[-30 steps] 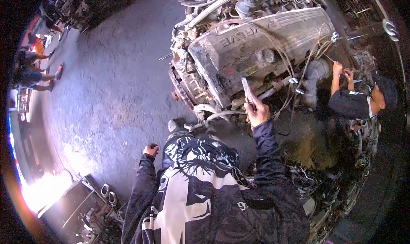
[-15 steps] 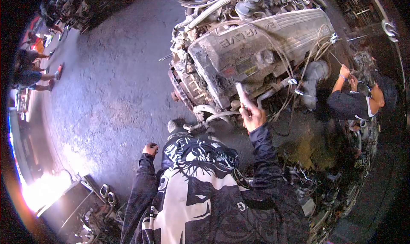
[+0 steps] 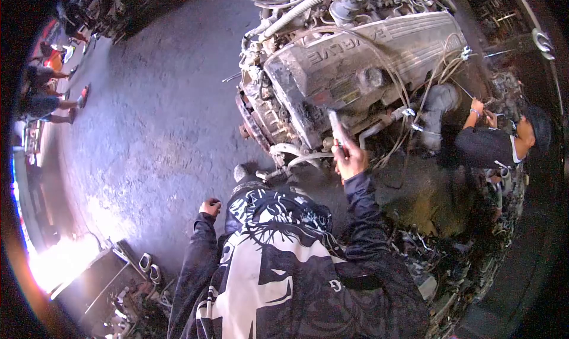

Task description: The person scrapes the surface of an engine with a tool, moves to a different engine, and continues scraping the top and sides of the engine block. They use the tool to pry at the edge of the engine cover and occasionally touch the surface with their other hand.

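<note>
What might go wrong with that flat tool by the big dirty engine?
The flat tool might slip on the grimy engine, and the right hand holding it could bump hard metal. The tool might also snag the looped wires running across the engine.

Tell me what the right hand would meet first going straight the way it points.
Probably the engine cover, in line with the pale object the right hand holds; depth is hard to judge.
</note>
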Motion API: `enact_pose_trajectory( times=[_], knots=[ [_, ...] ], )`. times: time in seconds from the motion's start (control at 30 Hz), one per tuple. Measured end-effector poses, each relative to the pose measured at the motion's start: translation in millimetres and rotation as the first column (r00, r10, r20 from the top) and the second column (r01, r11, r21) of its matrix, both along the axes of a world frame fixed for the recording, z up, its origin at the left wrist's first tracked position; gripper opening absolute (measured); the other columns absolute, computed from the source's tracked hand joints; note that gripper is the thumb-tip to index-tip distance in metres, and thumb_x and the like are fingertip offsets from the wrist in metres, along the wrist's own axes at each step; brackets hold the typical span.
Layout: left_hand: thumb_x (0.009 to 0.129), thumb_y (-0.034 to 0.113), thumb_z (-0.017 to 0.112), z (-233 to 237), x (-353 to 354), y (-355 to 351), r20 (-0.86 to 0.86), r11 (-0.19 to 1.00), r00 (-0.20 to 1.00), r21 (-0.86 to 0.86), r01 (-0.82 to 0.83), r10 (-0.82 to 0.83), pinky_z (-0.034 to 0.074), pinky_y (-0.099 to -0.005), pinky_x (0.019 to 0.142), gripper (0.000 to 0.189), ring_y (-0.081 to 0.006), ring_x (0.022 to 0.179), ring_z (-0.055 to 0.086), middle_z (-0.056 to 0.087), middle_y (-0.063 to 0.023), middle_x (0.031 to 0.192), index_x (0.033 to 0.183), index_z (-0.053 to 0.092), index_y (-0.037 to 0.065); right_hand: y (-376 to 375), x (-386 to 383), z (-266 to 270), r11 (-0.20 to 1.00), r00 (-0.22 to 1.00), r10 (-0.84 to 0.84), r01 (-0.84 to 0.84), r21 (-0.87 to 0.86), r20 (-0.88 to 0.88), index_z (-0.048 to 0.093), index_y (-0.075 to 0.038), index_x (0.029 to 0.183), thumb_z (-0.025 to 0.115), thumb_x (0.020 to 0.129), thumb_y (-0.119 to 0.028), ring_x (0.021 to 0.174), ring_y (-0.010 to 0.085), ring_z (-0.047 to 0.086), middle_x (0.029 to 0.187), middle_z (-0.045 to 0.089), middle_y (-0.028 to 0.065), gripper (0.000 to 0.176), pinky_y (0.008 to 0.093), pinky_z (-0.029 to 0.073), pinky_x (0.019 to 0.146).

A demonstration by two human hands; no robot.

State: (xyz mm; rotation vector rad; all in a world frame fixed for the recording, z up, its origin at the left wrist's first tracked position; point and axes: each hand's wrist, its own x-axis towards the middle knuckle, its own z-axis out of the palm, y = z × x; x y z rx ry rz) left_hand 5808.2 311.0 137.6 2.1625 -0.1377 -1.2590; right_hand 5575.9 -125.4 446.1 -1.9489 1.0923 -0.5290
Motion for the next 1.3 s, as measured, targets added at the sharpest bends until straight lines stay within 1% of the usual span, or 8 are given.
enact_pose_trajectory(
  times=[0.33, 0.47, 0.6, 0.77, 0.9, 1.2, 1.23, 1.3],
  knots=[
    [0.083, 0.032, 0.070, -2, 9, -4, 0.018, 0.993, 0.997, 0.086, 0.076, -0.078, 0.057, -0.0322, 0.072, 0.030, -0.0172, 0.071, 0.073, 0.075, -0.0072, 0.080, 0.102, 0.075, 0.008, 16, 4, 4, 0.973, 0.971, 0.158, -0.183, -0.137, -0.177, 0.050, -0.022, 0.146, 0.066, 0.090, -0.015, 0.084, 0.0306, 0.073, 0.100, 0.073, 0.0159, 0.059, 0.0376, 0.055, 0.074],
    [0.083, 0.031, 0.069, 2, 8, -7, -0.016, 0.995, 0.998, 0.077, 0.057, -0.056, 0.057, -0.0320, 0.072, 0.031, -0.0174, 0.072, 0.073, 0.075, -0.0081, 0.081, 0.102, 0.074, 0.007, 16, 6, 1, 0.982, 0.987, 0.155, -0.158, -0.103, -0.035, 0.049, -0.025, 0.146, 0.068, 0.089, -0.017, 0.081, 0.0307, 0.073, 0.096, 0.073, 0.0168, 0.061, 0.0383, 0.055, 0.072],
    [0.088, 0.022, 0.072, 13, 8, -12, 0.021, 0.998, 0.998, 0.008, 0.065, -0.065, 0.054, -0.0305, 0.056, 0.025, -0.0147, 0.064, 0.070, 0.074, -0.0070, 0.085, 0.105, 0.072, 0.003, 23, 8, 11, 0.998, 0.990, 0.059, -0.062, -0.022, -0.127, 0.053, -0.024, 0.143, 0.068, 0.089, -0.017, 0.078, 0.0281, 0.073, 0.098, 0.073, 0.0166, 0.057, 0.0379, 0.055, 0.068],
    [0.083, 0.029, 0.069, 15, 8, -10, 0.041, 0.997, 0.997, 0.042, 0.065, -0.066, 0.058, -0.0322, 0.068, 0.030, -0.0172, 0.069, 0.073, 0.075, -0.0097, 0.082, 0.102, 0.074, 0.005, 26, 7, 2, 0.991, 0.994, 0.097, -0.100, -0.085, -0.041, 0.057, -0.019, 0.139, 0.068, 0.090, -0.018, 0.070, 0.0227, 0.071, 0.096, 0.074, 0.0142, 0.051, 0.0368, 0.054, 0.065],
    [0.083, 0.028, 0.070, 0, 3, -4, -0.003, 1.000, 1.000, 0.002, 0.016, -0.016, 0.058, -0.0319, 0.067, 0.029, -0.0169, 0.067, 0.072, 0.074, -0.0097, 0.081, 0.101, 0.074, 0.006, 21, 10, 6, 1.000, 0.996, 0.009, -0.011, 0.023, 0.093, 0.049, -0.027, 0.147, 0.062, 0.092, -0.006, 0.047, 0.0049, 0.049, 0.072, 0.060, -0.0025, 0.060, 0.0234, 0.045, 0.043],
    [0.084, 0.026, 0.071, -17, 0, 10, -0.028, 1.000, 0.999, 0.008, -0.026, 0.027, 0.057, -0.0319, 0.067, 0.028, -0.0169, 0.068, 0.072, 0.074, -0.0092, 0.080, 0.104, 0.073, 0.006, 21, 27, 11, 0.996, 0.997, 0.078, -0.078, 0.035, -0.008, 0.046, -0.027, 0.149, 0.058, 0.096, -0.009, 0.047, 0.0080, 0.056, 0.073, 0.065, 0.0027, 0.058, 0.0262, 0.049, 0.044],
    [0.085, 0.026, 0.071, -17, 0, 10, -0.048, 0.999, 0.998, -0.009, -0.045, 0.044, 0.057, -0.0321, 0.068, 0.028, -0.0170, 0.069, 0.072, 0.074, -0.0093, 0.081, 0.104, 0.073, 0.006, 24, 30, 13, 0.996, 0.997, 0.066, -0.065, 0.061, -0.028, 0.046, -0.022, 0.148, 0.060, 0.093, -0.013, 0.054, 0.0215, 0.066, 0.081, 0.071, 0.0152, 0.058, 0.0363, 0.055, 0.054],
    [0.087, 0.024, 0.071, -15, -1, 11, -0.029, 1.000, 0.999, 0.000, -0.017, 0.017, 0.055, -0.0318, 0.061, 0.027, -0.0171, 0.068, 0.072, 0.074, -0.0091, 0.084, 0.104, 0.072, 0.004, 27, 33, 3, 0.998, 0.998, 0.039, -0.042, -0.041, -0.059, 0.046, -0.021, 0.148, 0.061, 0.091, -0.013, 0.062, 0.0229, 0.069, 0.086, 0.072, 0.0150, 0.059, 0.0373, 0.056, 0.061]
  ],
)
